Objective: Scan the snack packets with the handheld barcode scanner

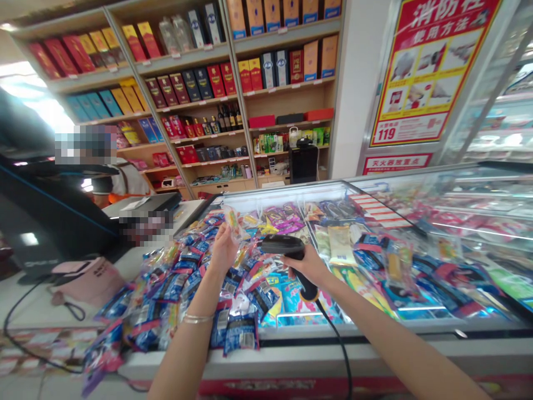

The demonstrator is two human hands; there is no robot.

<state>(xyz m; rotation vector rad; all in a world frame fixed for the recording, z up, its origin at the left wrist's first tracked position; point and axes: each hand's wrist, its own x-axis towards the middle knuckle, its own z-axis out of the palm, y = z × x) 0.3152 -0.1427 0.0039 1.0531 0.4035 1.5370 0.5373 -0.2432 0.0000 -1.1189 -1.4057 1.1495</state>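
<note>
My left hand pinches a clear-wrapped ice cream with a yellow middle, held upright over the freezer. Wrapped round the handle of a black barcode scanner, my right hand holds it with its head pointing left, toward the packet. A black cable hangs from the scanner's base down past the freezer's front edge. Many blue and pink ice cream packets lie heaped on the glass below and left of my hands. Some barcodes show on these packets.
The chest freezer holds more packets under its glass. On the left counter stand a pink bag and a dark checkout screen. A person is behind it. Shelves of boxed bottles line the back wall.
</note>
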